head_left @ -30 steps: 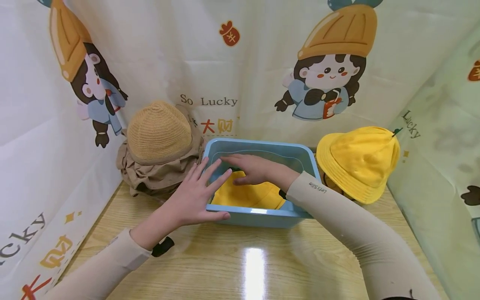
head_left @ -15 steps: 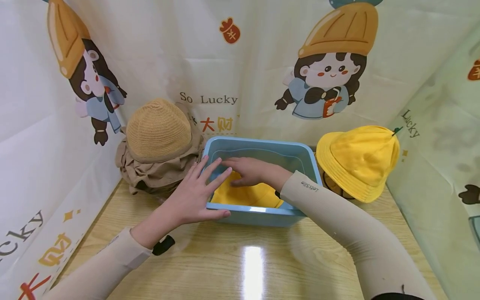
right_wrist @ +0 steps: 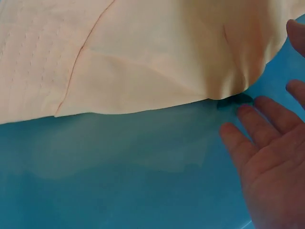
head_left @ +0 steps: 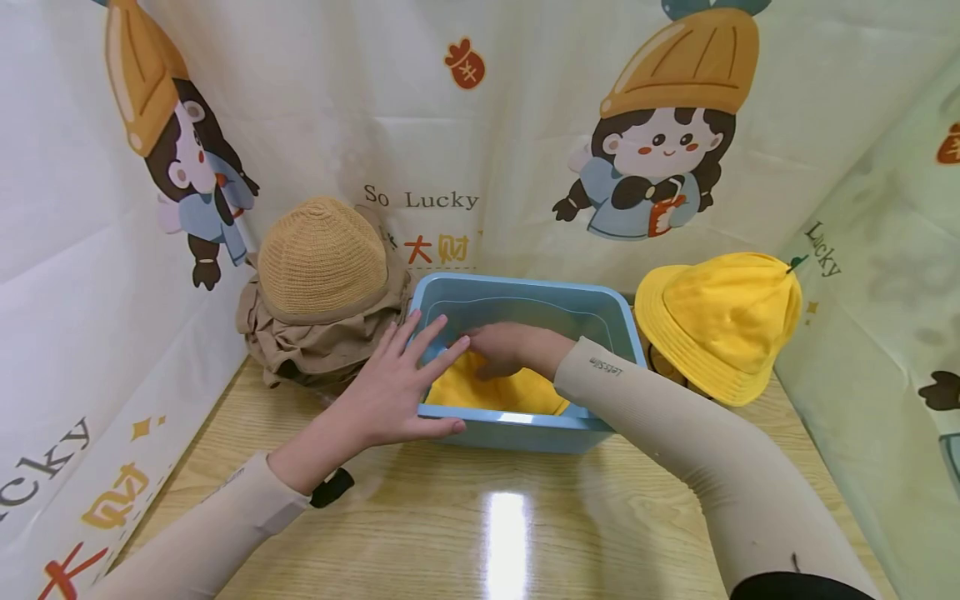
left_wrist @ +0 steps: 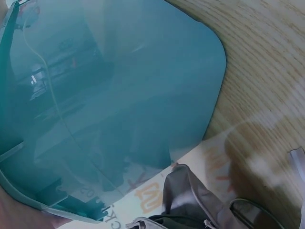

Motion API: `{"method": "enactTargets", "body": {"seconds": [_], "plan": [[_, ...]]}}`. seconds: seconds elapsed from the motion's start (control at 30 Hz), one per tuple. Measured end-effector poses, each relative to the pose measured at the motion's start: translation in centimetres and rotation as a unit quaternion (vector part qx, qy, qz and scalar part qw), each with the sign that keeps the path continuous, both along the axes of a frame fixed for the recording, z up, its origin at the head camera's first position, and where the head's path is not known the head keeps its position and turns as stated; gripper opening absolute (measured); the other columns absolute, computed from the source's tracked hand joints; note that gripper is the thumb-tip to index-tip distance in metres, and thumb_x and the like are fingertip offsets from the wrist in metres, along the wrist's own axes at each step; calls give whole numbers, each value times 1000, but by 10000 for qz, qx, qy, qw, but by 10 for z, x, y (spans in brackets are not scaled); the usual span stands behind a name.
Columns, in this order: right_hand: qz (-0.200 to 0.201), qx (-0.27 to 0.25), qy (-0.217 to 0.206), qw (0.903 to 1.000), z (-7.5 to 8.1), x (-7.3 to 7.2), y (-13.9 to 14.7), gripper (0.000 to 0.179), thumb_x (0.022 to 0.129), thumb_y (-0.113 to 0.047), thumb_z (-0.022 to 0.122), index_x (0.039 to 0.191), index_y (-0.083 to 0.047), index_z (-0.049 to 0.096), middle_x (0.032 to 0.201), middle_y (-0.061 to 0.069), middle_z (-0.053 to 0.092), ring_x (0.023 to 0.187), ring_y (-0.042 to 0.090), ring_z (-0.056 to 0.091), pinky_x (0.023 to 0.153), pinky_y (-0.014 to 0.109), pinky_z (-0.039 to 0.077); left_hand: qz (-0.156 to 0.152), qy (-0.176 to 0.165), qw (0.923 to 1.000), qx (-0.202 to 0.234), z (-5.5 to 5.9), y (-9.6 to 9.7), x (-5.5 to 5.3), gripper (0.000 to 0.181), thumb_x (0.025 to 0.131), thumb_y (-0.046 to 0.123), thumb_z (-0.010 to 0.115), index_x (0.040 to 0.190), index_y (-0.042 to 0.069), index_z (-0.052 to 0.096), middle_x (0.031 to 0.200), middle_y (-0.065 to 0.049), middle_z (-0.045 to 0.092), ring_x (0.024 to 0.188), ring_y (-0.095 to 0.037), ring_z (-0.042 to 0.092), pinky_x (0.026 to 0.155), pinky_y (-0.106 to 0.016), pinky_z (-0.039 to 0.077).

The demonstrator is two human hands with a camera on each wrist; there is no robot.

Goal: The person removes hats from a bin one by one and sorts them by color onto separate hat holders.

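Note:
A yellow hat (head_left: 517,393) lies inside the blue plastic bin (head_left: 517,435) at the centre of the head view. Reaching over the bin's right side, my right hand (head_left: 510,346) is down in it with the fingers at the hat's left end. In the right wrist view, where the hat (right_wrist: 128,62) looks pale, extended fingertips are right at its small green stem (right_wrist: 233,101). My left hand (head_left: 393,383), fingers spread, is at the bin's left front corner. The left wrist view shows the bin's outer wall (left_wrist: 133,86).
Left of the bin, a tan knitted hat (head_left: 322,262) sits on top of a crumpled brown hat (head_left: 292,337). Another yellow hat (head_left: 727,321) rests to the bin's right. A printed cloth (head_left: 525,125) hangs behind and along both sides of the wooden table (head_left: 420,525).
My right hand has sunk lower into the bin, its fingers now pointing more downward by the hat. The left hand has kept its place at the bin's corner.

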State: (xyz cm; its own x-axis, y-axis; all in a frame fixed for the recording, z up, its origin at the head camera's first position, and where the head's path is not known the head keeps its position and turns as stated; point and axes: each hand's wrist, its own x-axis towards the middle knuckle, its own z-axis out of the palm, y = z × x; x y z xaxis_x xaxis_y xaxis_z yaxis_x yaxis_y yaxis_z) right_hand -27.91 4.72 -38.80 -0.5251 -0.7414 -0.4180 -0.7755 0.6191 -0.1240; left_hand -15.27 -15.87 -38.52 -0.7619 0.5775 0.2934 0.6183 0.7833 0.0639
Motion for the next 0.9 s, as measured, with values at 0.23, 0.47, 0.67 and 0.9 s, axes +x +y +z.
{"method": "enactTargets", "body": {"seconds": [0.23,0.47,0.67,0.9], "plan": [[-58,403,34,9992,0,1,-3,68,96,-29,67,156,-32,35,158,1,41,135,26,49,116,45,33,79,-34,9997,-228,2,1,2,97,81,88,42,159,34,23,165,-13,16,150,-46,11,115,-68,16],[104,408,200,9989,-2,0,-9,63,97,-25,66,154,-30,40,154,0,47,132,27,48,116,46,34,98,-60,9997,-211,1,0,3,96,81,88,41,159,35,23,165,-12,17,151,-45,8,116,-68,16],[-40,662,337,9972,1,-1,-13,57,97,-26,66,151,-32,46,139,0,60,117,25,52,112,43,39,84,-31,9999,-145,-1,0,3,98,80,86,46,159,34,23,164,-13,19,151,-45,9,114,-69,19],[-120,529,429,9976,2,-4,-16,45,95,-20,69,139,-24,60,127,0,64,109,21,57,110,38,42,54,5,9999,-162,1,0,2,98,81,88,41,159,33,23,164,-14,20,149,-48,14,113,-70,20]]}}
